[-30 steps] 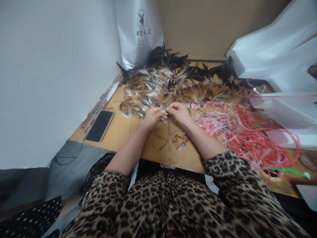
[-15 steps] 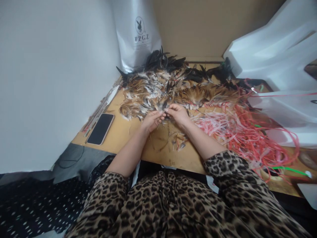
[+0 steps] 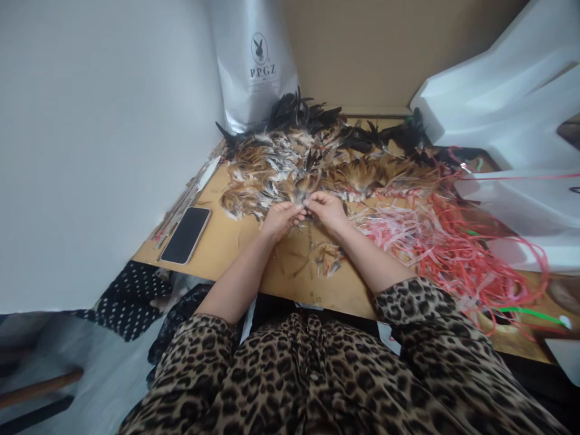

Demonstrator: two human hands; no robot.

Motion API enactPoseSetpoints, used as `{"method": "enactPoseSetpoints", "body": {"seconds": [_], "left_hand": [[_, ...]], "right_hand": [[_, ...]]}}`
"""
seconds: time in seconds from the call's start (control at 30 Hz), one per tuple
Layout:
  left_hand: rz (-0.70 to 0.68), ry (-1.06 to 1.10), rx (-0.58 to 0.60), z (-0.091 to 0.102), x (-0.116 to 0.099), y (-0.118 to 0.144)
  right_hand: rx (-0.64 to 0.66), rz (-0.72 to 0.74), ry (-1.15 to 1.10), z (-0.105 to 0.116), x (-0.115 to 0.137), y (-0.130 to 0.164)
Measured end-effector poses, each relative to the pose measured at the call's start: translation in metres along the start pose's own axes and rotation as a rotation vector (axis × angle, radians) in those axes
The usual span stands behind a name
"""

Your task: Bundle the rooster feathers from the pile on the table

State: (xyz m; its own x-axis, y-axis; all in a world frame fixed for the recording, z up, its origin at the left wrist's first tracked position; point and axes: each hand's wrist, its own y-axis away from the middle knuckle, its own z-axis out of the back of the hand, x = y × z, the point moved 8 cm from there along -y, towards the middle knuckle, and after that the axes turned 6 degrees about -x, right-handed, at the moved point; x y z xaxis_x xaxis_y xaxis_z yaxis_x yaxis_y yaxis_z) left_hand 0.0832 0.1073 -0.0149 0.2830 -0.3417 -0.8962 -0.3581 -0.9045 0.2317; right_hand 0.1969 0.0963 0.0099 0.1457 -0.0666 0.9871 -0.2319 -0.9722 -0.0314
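Fingers (image 3: 296, 211) of left hand (image 3: 281, 220) and right hand (image 3: 328, 211) pinched together at the base of one small feather tuft (image 3: 301, 192), tips nearly meeting. Tuft is brown and greyish, quills toward the person, plumes fanning away; exact split of grip between hands too small to tell. Just beyond: big feather pile (image 3: 258, 160), brown and white, with black feathers (image 3: 299, 113) along its far edge. Nearer the person, between the forearms, loose feather scraps (image 3: 330, 261) on the yellowish surface (image 3: 299, 286). Right of the right hand: tangled heap of pink and red strips (image 3: 446, 254), green strip (image 3: 531, 315) at its near edge. Left: phone (image 3: 186, 235), dark screen up. Behind the pile: silver bag (image 3: 258, 90) marked PPGZ. Far right: white bags (image 3: 489, 103).
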Motion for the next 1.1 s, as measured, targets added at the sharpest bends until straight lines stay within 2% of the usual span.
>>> {"method": "enactPoseSetpoints", "body": {"seconds": [0.1,0.23,0.47,0.67,0.8,0.9,0.97,1.1], "left_hand": [[-0.059,-0.102,-0.032,0.002,-0.003,0.0],[-0.113,-0.176,-0.035,0.004,-0.007,-0.001],[-0.104,-0.203,-0.03,0.004,-0.004,-0.001],[-0.108,-0.185,-0.023,0.004,-0.003,-0.001],[-0.126,-0.117,-0.115,0.014,-0.012,-0.003],[-0.126,-0.037,-0.197,0.023,-0.018,-0.003],[-0.124,0.005,-0.209,0.025,-0.021,-0.003],[-0.118,0.025,-0.215,0.026,-0.02,-0.003]], "right_hand": [[-0.019,-0.004,0.017,0.001,0.001,0.001],[0.019,-0.033,0.055,-0.002,0.002,0.003],[0.012,0.023,0.093,0.0,0.006,0.003],[0.081,0.037,0.233,0.003,0.014,-0.001],[0.136,0.13,0.45,0.016,0.032,-0.005],[0.248,0.223,0.702,0.019,0.039,-0.004],[0.293,0.305,0.869,0.017,0.041,-0.001],[0.296,0.42,1.172,0.008,0.038,0.004]]}}
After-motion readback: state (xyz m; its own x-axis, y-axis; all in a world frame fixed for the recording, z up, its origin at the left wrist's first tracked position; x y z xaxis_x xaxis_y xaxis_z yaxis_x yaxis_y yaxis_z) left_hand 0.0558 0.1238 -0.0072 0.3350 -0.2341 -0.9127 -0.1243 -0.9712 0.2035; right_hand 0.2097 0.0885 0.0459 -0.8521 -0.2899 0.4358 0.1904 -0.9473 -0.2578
